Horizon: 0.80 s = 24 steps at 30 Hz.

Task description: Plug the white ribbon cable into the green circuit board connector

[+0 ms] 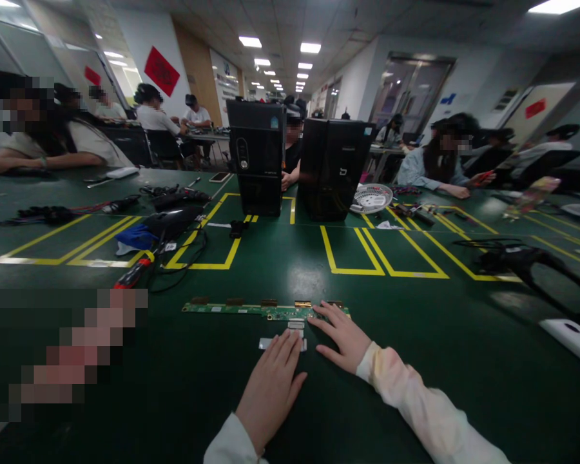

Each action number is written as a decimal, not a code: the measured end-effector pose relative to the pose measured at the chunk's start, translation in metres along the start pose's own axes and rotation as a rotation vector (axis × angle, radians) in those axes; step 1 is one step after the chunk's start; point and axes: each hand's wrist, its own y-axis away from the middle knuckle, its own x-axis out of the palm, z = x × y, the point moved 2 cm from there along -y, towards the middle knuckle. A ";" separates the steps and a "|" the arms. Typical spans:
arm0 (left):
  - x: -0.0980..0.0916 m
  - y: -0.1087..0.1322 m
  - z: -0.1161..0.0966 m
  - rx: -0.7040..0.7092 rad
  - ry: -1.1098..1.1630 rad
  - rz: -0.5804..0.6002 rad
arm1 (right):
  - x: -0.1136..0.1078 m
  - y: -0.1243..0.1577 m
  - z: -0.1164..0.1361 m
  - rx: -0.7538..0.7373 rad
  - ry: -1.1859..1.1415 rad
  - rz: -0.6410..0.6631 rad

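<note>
A long narrow green circuit board [241,309] lies across the dark green table in front of me. A small pale flat strip [267,343] lies just below its middle. My left hand [272,386] rests flat on the table, fingers stretched out, its fingertips on the right end of that strip. My right hand [341,336] lies flat with fingers spread, fingertips touching the right end of the board. Neither hand holds anything.
Two black computer towers [256,154] [333,167] stand beyond the yellow floor-style markings [357,258]. Cables, a red-handled tool [133,274] and a blue cloth [135,238] lie at left. A white fan grille [371,198] and a black stand [517,258] are at right. Other people sit around.
</note>
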 end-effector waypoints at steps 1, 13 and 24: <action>0.001 -0.001 0.000 -0.004 -0.008 -0.008 | -0.001 0.000 0.001 0.004 0.013 -0.006; 0.000 -0.003 -0.005 -0.019 -0.030 -0.038 | -0.002 0.014 0.008 0.127 0.118 -0.159; 0.001 -0.002 -0.005 -0.037 0.000 -0.054 | 0.000 0.011 0.010 0.132 0.123 -0.130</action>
